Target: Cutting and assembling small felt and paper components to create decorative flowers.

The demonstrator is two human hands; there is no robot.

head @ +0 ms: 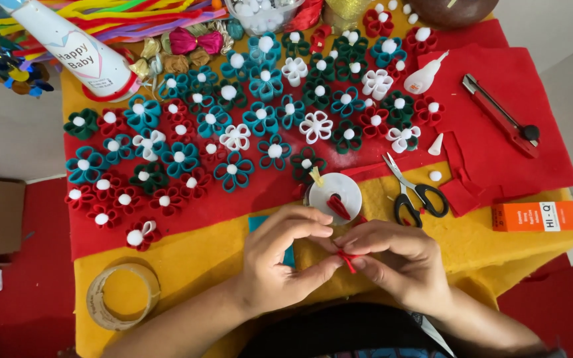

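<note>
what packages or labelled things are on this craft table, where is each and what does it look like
Small box: right edge of the table on the yellow felt, long rectangle lying flat, orange with a white label panel.
Party hat: top left corner, cone lying tilted, white with a printed pastel panel and a red rim.
Glue bottle: upper right on the red felt, small, white, with a pointed nozzle; no label can be made out.

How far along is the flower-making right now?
Done: dozens of finished felt flowers in teal, red, green and white cover the table. In hand: the left hand and right hand pinch a small red felt piece between them. Left: uncut red felt lies beside the scissors.
</note>
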